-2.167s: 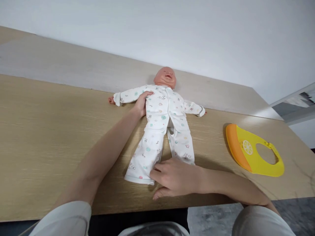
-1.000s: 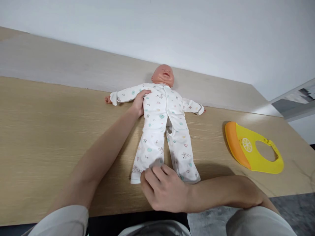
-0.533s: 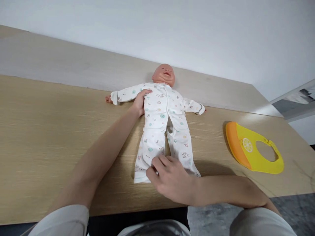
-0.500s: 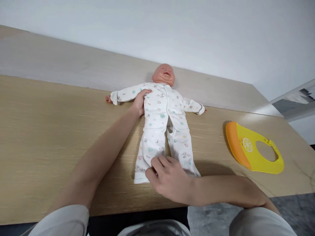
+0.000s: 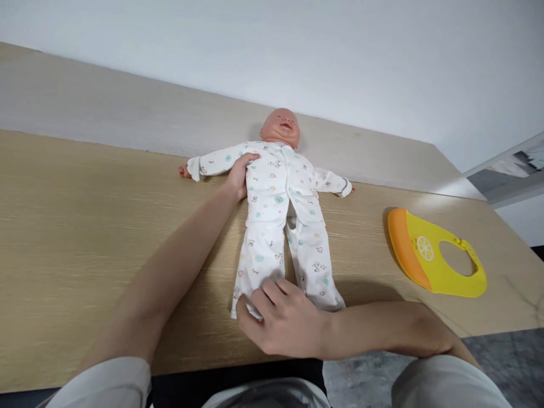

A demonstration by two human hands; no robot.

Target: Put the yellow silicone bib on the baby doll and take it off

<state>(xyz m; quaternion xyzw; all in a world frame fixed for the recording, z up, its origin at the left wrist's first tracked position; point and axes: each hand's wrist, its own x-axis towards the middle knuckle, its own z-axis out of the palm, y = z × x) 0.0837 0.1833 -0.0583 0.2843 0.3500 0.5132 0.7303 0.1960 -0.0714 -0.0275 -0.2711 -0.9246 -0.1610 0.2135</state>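
Note:
A baby doll (image 5: 280, 127) lies on its back, arms spread, in a white patterned top (image 5: 267, 187) and matching trousers (image 5: 261, 246). My left hand (image 5: 240, 174) holds the side of its torso below the armpit, thumb on the chest and the other fingers hidden beneath. At the lower end of the trouser leg on the left of the view, my right hand (image 5: 280, 317) has curled fingers on the cloth, the thumb beside the hem. The doll's feet cannot be seen.
A yellow silicone bib (image 5: 450, 277) with an orange pocket lies at the right on the wooden table (image 5: 85, 226). Behind the doll's head runs a pale raised ledge (image 5: 127, 102) against the wall. The table's front edge is close to my body.
My right hand has shifted slightly left and down along the hem, its thumb farther from the fingers. My left hand keeps its place on the torso. The view has shifted a little.

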